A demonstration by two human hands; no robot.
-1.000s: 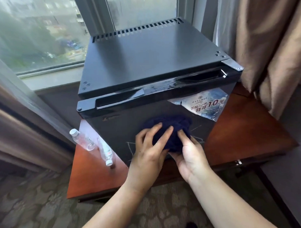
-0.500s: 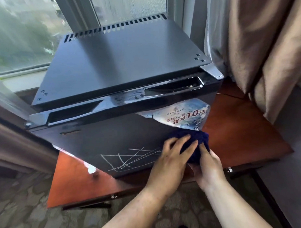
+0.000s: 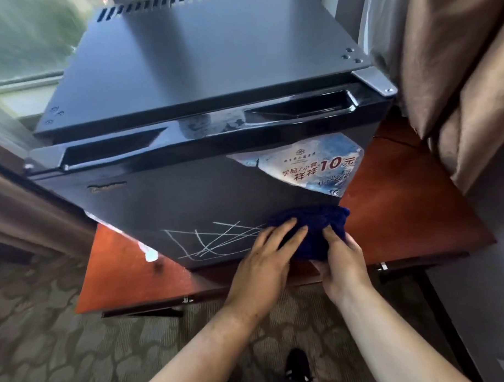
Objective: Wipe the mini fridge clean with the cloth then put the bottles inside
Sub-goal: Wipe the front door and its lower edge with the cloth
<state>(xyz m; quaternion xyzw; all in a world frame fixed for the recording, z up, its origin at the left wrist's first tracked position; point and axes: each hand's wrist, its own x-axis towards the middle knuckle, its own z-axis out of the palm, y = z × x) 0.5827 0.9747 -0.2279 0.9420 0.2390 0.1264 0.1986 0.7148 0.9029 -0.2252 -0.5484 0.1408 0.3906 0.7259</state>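
I see left hand [image 3: 265, 264] flat, pressing blue cloth [image 3: 317, 225] on mini fridge door [image 3: 188, 198]; right hand [image 3: 343, 262] grips cloth edge. Uncleaned white scribbles [image 3: 215, 240] just left of hands, streaks mostly sideways, left hand nearer.

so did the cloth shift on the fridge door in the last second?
Yes. The cloth slid right along the door: it was over the white scribbles and now sits right of them, under the sticker.

My black mini fridge [image 3: 212, 78] stands shut on the table [image 3: 411, 208], white scribbles [image 3: 215, 240] low on its front. The dark blue cloth [image 3: 317, 225] lies bunched against the lower right; a bottle [image 3: 149, 252] peeks out left
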